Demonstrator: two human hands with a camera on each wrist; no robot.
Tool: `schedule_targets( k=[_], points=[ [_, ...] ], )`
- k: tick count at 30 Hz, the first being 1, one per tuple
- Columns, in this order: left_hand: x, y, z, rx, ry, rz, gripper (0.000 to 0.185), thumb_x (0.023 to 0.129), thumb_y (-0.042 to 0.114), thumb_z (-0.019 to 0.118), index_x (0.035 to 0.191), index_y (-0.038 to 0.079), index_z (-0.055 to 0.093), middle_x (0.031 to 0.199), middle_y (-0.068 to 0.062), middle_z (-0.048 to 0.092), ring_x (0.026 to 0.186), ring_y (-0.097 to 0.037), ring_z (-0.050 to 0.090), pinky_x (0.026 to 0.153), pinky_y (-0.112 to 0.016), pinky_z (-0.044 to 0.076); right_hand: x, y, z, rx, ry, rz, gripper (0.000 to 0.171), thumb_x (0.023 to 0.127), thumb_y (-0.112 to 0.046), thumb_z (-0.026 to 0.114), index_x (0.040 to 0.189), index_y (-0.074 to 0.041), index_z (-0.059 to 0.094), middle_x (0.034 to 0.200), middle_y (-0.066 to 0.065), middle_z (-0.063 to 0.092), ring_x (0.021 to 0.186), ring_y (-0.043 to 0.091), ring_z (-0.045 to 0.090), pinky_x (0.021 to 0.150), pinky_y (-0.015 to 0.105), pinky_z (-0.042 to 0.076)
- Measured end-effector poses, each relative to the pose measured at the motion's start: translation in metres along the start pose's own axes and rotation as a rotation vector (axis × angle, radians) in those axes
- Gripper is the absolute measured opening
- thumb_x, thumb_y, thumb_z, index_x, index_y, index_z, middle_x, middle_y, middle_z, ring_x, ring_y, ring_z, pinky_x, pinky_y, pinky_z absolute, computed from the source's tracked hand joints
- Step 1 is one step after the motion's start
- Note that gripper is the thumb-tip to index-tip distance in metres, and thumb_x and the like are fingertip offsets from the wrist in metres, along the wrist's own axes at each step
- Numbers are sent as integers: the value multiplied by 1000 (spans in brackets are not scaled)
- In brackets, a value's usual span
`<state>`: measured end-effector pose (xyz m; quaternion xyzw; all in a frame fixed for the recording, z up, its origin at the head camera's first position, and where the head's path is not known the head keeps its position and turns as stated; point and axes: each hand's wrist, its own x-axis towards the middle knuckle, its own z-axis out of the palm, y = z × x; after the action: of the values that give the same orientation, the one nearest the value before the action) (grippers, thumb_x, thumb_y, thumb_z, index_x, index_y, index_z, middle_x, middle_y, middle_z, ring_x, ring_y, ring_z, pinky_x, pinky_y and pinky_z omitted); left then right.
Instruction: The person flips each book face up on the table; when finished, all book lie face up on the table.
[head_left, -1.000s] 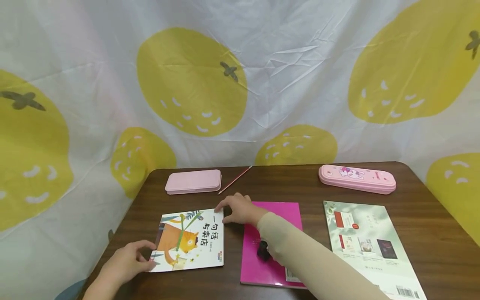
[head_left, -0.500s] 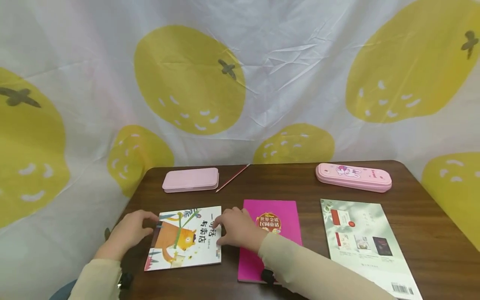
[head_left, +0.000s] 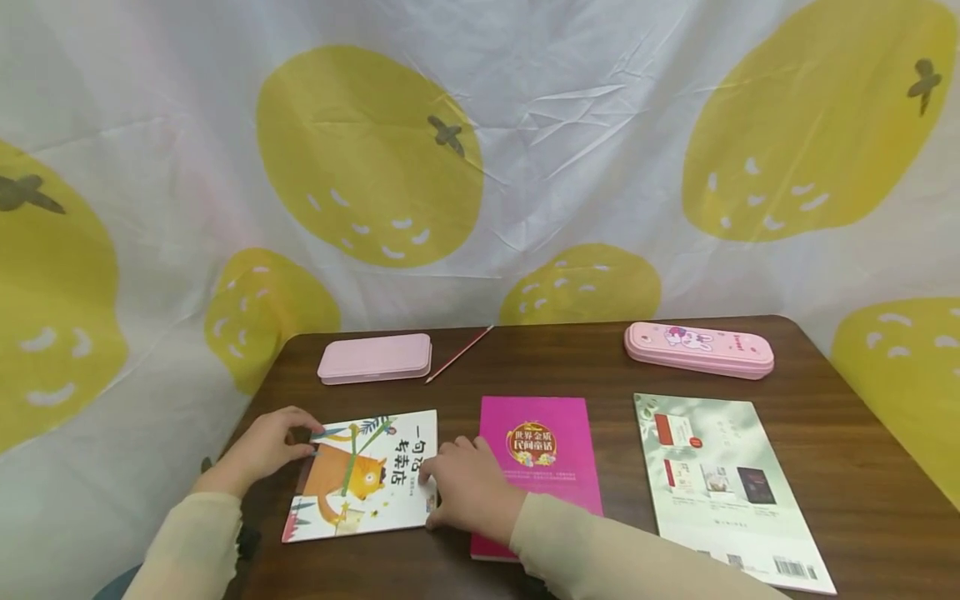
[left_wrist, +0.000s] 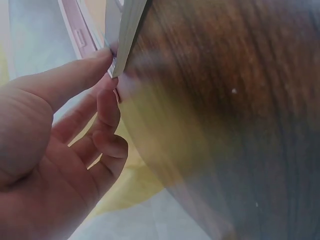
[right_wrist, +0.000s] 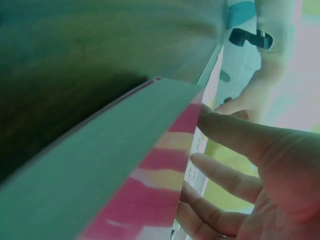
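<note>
The picture book lay flat on the table, between both hands. The left hand pinched its far-left corner; the right hand pressed straight fingers on its right edge. Thin, light and flexible, it appeared best lifted by opposite edges.

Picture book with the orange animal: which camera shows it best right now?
The head view: the whole picture book lies flat, left hand and right hand at its sides. The left wrist view shows only its corner; the right wrist view only a blurred edge.
</note>
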<state>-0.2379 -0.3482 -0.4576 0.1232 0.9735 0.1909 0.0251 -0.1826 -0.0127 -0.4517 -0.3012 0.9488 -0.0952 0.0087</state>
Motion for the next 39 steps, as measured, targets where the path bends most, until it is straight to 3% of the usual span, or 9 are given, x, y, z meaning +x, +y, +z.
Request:
schedule_targets(
  k=[12,19,23,28,34,39],
  points=[
    [-9,2,-3,29,-14,-43,28,79,10,87,104,10,76,107,-11,71,75,-16,52,67,-32,45,7,11,-3,42,-1,-10,45,65,-43,97,105,-31,80,101,-6,73,95,16,58,85,37,40],
    [-17,-1,-4,9,-35,26,32,73,13,91,99,12,73,92,-3,66,75,-13,52,67,-31,46,17,26,-4,109,-22,-8,45,66,-30,97,107,-30,80,99,-5,70,98,19,60,83,37,40],
    [-20,-3,-6,19,-52,18,33,72,17,92,98,15,72,90,0,63,81,-16,54,72,-35,46,24,30,-2,168,-35,-2,43,68,-25,95,109,-28,80,103,-4,72,100,20,61,84,38,40],
    [-29,-4,-13,-19,-114,-52,33,70,21,93,93,16,70,86,1,62,81,-16,54,72,-35,43,34,31,0,182,-18,16,39,73,-17,89,110,-27,81,105,-3,74,97,20,61,83,38,39],
    [-45,-3,-21,-66,-199,-132,29,69,15,91,89,15,69,75,1,61,71,-15,53,66,-32,42,47,30,2,207,12,28,32,78,-15,87,109,-26,81,101,-5,77,93,19,58,88,43,37],
    [-54,-2,-20,-141,-217,-130,21,71,11,87,86,12,72,69,2,62,66,-14,54,61,-28,42,54,36,2,208,42,34,30,80,-17,87,108,-26,81,102,-8,78,91,20,61,84,42,37]
  ],
)
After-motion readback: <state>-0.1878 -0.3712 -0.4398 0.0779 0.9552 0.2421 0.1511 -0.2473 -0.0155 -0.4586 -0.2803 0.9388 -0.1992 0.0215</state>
